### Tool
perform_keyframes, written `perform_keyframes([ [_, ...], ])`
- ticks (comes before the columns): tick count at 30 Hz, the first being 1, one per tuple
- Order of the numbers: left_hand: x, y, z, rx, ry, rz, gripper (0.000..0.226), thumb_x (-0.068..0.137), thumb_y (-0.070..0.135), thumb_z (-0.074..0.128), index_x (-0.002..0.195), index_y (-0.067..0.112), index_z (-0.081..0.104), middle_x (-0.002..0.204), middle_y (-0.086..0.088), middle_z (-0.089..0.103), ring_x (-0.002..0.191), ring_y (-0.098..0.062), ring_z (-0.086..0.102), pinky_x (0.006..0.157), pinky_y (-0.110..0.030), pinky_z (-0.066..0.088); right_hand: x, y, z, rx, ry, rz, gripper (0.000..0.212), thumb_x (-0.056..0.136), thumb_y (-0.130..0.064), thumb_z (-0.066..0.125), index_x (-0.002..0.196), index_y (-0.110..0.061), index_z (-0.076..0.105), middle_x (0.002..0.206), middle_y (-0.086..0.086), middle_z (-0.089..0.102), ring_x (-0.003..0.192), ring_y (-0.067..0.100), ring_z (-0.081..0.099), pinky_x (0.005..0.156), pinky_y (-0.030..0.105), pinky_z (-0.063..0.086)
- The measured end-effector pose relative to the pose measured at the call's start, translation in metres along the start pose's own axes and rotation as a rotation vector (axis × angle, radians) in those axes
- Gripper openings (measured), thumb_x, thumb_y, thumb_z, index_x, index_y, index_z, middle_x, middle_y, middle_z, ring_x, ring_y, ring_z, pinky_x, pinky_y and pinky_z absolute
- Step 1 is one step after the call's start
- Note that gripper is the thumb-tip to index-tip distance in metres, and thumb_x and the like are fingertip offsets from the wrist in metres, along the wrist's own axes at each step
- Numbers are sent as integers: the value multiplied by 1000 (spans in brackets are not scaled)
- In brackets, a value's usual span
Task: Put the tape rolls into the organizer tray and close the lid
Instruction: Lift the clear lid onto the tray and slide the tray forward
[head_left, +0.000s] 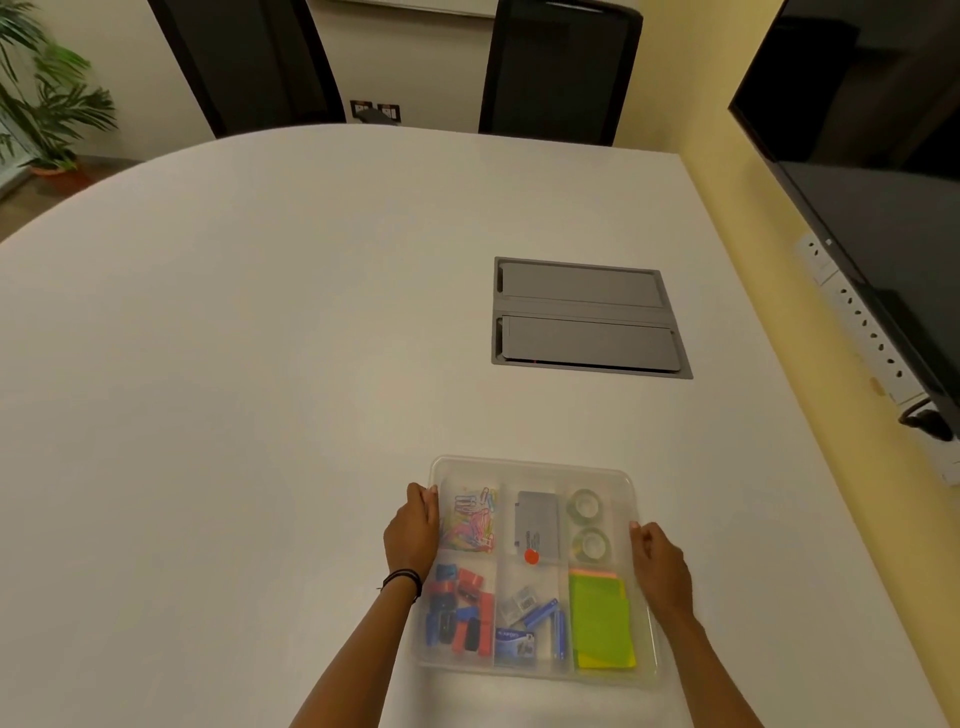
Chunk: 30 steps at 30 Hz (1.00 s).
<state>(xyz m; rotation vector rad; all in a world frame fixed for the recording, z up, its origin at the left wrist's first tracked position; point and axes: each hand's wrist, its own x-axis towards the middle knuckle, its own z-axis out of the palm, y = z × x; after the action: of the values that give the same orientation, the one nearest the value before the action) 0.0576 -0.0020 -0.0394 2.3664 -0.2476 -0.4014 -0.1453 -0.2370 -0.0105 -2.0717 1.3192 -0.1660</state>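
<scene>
Hands (413, 535) flanking clear rectangular lidded plastic tray (530, 467)

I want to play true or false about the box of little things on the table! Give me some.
1. Two tape rolls sit in the far right compartment. True.
2. The left hand is on the tray's left edge. True.
3. The paper clips lie on the bare table. False: they are in the far left compartment.
4. The sticky notes are blue. False: mostly green and yellow.
5. The right hand holds a tape roll. False: it rests at the tray's right edge.
</scene>
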Motion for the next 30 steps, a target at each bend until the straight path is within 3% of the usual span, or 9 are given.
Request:
perform_keyframes([
  [4, 0, 1, -2, 27, -6, 9, 24, 101, 35, 31, 91, 15, 40, 67, -2, 57, 56, -20, 56, 58, -35, 55, -33, 20, 7, -109, 69, -26, 37, 99, -23, 44, 64, -12, 38, 53, 9, 52, 47, 23, 47, 47, 30, 34],
  [7, -2, 3, -4, 50, -8, 30, 23, 101, 34, 31, 100, 13, 42, 67, -5, 61, 58, -25, 61, 60, -39, 57, -49, 26, 9, -152, 91, -6, 33, 99, -22, 43, 68, -10, 39, 53, 8, 50, 47, 27, 46, 47, 30, 32],
  [14, -14, 3, -9, 92, -28, 79, 28, 102, 30, 28, 119, 13, 42, 69, -3, 62, 56, -22, 59, 56, -32, 52, -59, 24, 13, -85, 134, 65, 34, 99, -25, 44, 69, -10, 37, 58, 11, 52, 53, 29, 48, 51, 31, 35],
  [18, -33, -8, -11, 88, -57, 82, 30, 102, 32, 28, 125, 17, 40, 74, 0, 64, 60, -21, 62, 59, -33, 57, -59, 23, 14, -79, 140, 79, 34, 99, -26, 43, 70, -11, 37, 60, 12, 52, 55, 30, 48, 54, 32, 36],
  [23, -62, -25, -13, 108, -99, 98, 35, 101, 36, 30, 130, 18, 37, 73, 7, 62, 54, -8, 57, 52, -19, 50, -59, 24, 14, -109, 135, 77, 33, 99, -27, 41, 72, -10, 37, 65, 17, 57, 64, 37, 59, 55, 31, 37],
  [25, -72, -30, -14, 164, -130, 120, 40, 100, 38, 33, 133, 17, 33, 78, 4, 66, 56, -10, 59, 53, -18, 49, -59, 23, 14, -112, 134, 75, 33, 99, -28, 40, 72, -11, 37, 65, 15, 56, 65, 38, 60, 55, 31, 37],
  [30, -96, -32, -13, 276, -136, 75, 32, 100, 34, 32, 124, 13, 37, 92, -4, 70, 70, -20, 68, 67, -34, 60, -62, 19, 12, -173, 131, 54, 32, 101, -29, 35, 74, -10, 37, 76, 23, 65, 69, 39, 62, 58, 34, 40],
])
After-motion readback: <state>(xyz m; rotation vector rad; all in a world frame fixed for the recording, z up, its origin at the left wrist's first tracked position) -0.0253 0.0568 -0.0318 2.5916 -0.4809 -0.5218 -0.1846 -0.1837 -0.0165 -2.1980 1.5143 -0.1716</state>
